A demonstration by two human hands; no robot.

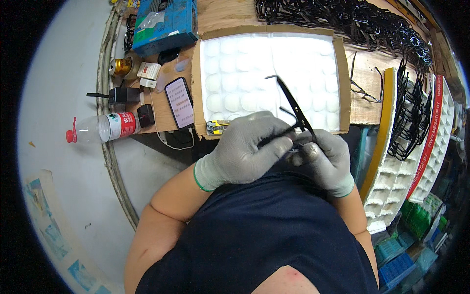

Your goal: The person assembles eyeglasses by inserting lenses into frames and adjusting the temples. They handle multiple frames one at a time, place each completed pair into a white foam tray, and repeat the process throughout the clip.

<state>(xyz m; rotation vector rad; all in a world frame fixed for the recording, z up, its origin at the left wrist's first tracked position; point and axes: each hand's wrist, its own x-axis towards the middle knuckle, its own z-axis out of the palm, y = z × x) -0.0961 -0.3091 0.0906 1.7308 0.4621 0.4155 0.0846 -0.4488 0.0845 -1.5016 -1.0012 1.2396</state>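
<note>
Both gloved hands, left hand (245, 149) and right hand (325, 159), are clamping a black spectacle frame (293, 110); twisting too hard is risking snapping its thin temple.

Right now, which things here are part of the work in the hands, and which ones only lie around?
In the work:
- left hand, gloved, on the black spectacle frame
- right hand, gloved, on the same frame
- white foam pad under them
- pile of black frames

Lying about:
- smartphone
- plastic bottle
- blue box
- yellow utility knife
</note>
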